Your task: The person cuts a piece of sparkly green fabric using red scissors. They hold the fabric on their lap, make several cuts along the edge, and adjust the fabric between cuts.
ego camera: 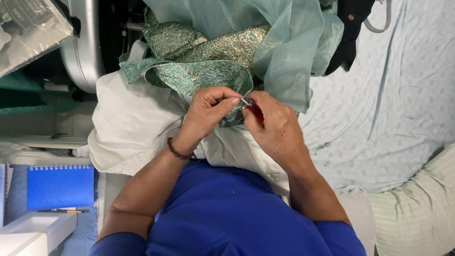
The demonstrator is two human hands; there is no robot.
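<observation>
My left hand (208, 110) pinches the edge of a sparkly green brocade fabric (204, 76) that lies bunched over a white cloth (132, 128). A beaded bracelet sits on that wrist. My right hand (272, 125) grips a small red-handled cutting tool (253, 110), its metal tip meeting the fabric edge right at my left thumb. Sheer pale-green tulle (284, 42) drapes above and to the right of the brocade. My blue shirt fills the lower middle.
A sewing machine body (85, 47) stands at the upper left. A blue spiral notebook (60, 186) with a pencil (61, 211) lies at the lower left. A patterned light sheet (388, 104) covers the right side, with a dark garment (348, 33) above.
</observation>
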